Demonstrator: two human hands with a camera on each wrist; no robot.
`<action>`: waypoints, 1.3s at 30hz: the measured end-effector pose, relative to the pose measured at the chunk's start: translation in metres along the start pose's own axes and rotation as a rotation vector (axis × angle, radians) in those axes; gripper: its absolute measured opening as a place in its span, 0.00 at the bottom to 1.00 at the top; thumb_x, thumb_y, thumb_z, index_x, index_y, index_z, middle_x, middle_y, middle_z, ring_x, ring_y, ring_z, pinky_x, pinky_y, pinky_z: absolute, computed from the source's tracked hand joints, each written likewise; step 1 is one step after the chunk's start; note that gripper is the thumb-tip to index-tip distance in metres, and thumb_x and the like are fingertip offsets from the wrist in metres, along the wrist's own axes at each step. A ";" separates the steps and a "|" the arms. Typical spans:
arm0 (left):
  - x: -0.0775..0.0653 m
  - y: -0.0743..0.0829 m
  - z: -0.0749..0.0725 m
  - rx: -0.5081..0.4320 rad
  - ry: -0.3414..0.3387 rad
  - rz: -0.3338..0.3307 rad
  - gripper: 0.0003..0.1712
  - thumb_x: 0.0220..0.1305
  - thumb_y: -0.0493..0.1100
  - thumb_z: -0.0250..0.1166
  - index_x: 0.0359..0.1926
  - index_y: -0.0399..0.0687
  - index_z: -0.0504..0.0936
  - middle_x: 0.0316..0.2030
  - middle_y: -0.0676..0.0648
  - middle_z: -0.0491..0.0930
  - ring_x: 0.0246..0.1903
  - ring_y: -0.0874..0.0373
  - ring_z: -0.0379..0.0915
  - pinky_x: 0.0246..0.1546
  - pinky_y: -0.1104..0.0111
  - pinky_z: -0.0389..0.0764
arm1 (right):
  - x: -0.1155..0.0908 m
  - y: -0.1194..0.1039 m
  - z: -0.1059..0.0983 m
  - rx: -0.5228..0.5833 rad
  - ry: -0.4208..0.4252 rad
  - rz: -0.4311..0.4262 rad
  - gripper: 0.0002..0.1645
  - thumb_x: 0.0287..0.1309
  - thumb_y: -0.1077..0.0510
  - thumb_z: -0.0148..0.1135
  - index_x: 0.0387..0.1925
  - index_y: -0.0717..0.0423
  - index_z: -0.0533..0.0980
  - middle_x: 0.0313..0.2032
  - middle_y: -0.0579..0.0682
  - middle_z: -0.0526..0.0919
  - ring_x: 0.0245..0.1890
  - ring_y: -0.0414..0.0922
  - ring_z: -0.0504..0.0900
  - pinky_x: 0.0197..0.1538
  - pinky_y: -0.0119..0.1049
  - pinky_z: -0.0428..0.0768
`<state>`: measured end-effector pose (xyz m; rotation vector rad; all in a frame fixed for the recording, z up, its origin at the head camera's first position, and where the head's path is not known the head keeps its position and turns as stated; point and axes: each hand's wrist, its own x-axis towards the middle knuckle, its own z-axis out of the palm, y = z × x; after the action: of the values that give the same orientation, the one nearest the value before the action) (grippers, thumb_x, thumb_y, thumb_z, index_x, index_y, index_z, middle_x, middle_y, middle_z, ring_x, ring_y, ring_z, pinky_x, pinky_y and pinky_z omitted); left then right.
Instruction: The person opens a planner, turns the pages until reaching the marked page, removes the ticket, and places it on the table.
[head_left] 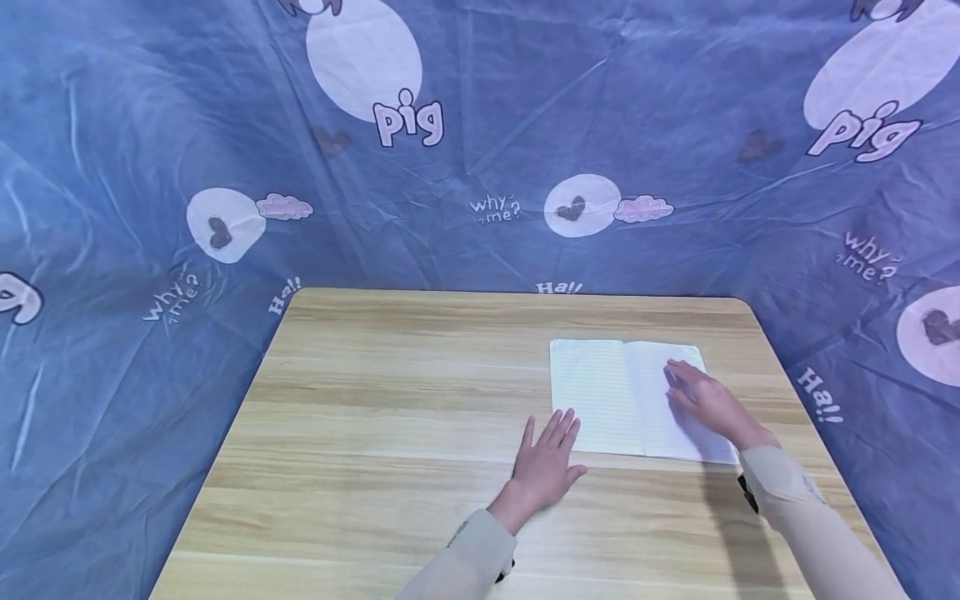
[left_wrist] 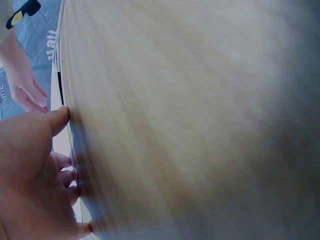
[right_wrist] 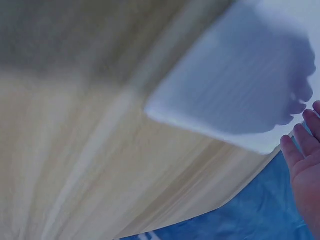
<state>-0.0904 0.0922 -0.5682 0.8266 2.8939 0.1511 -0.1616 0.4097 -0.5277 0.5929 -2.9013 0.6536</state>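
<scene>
An open notebook [head_left: 600, 392] with lined white pages lies on the right part of the wooden table. My right hand [head_left: 705, 400] hovers over its right page, fingers extended and casting a shadow on the paper. The right wrist view shows that page [right_wrist: 225, 85] with the shadow across it and the right hand [right_wrist: 305, 165] at the edge, holding nothing. My left hand [head_left: 543, 467] rests with fingers spread at the notebook's lower left corner. In the left wrist view the left hand [left_wrist: 30, 165] has its thumb and fingertips against the tabletop [left_wrist: 175, 100].
The light wood table [head_left: 360, 467] has rounded back corners. Blue printed fabric [head_left: 465, 150] hangs behind it and along both sides, close to the table's edges.
</scene>
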 end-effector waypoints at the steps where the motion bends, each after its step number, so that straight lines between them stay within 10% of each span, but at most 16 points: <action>1: 0.000 0.000 0.000 0.001 0.002 0.000 0.44 0.71 0.69 0.43 0.78 0.55 0.46 0.77 0.55 0.39 0.75 0.60 0.32 0.73 0.50 0.41 | 0.002 0.004 -0.002 0.002 -0.003 0.017 0.27 0.60 0.67 0.62 0.58 0.78 0.68 0.56 0.77 0.71 0.58 0.74 0.67 0.61 0.63 0.66; 39: -0.003 -0.002 -0.011 0.009 -0.049 0.005 0.42 0.72 0.69 0.39 0.78 0.55 0.46 0.78 0.55 0.39 0.75 0.60 0.33 0.73 0.51 0.42 | 0.057 0.033 -0.013 -0.160 -0.245 0.265 0.27 0.58 0.66 0.54 0.58 0.76 0.65 0.55 0.77 0.68 0.54 0.75 0.69 0.54 0.68 0.70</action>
<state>-0.0907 0.0877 -0.5571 0.8267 2.8491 0.1162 -0.2266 0.4225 -0.5181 0.2891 -3.2564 0.3911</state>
